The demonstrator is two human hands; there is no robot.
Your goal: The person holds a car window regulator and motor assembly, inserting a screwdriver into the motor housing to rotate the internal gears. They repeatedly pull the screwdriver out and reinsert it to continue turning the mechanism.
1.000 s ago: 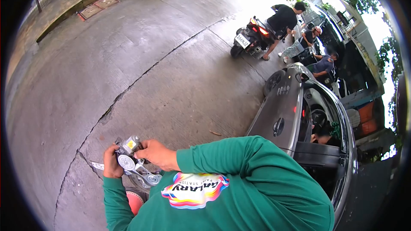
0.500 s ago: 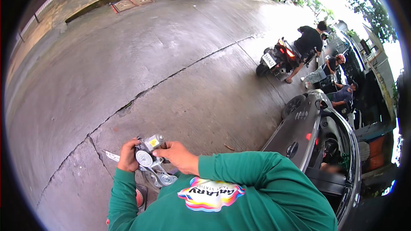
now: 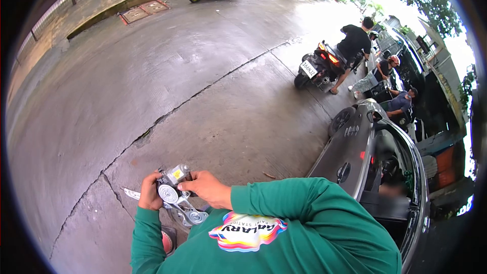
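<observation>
Two hands hold one metal assembly, a window-regulator motor (image 3: 175,193) by the look of it, out in front of a green-sleeved chest and above the cracked concrete road (image 3: 167,76). The left hand (image 3: 148,193) wraps the part's left side, its grip closed around the housing, while the right hand (image 3: 207,189) comes in from the other side, fingers pinched narrowly on the upper end beside the small yellow label. A round pulley faces up and a flat bracket arm hangs down toward the body; what the fingertips actually press is probably a connector or clip, but the view is too small to be sure. Nothing supports the part from below, so a slip of either hold could drop it onto the hard concrete. An open grey car door (image 3: 350,147) stands to the right, and a motorcycle (image 3: 317,68) with people around it sits well apart.
</observation>
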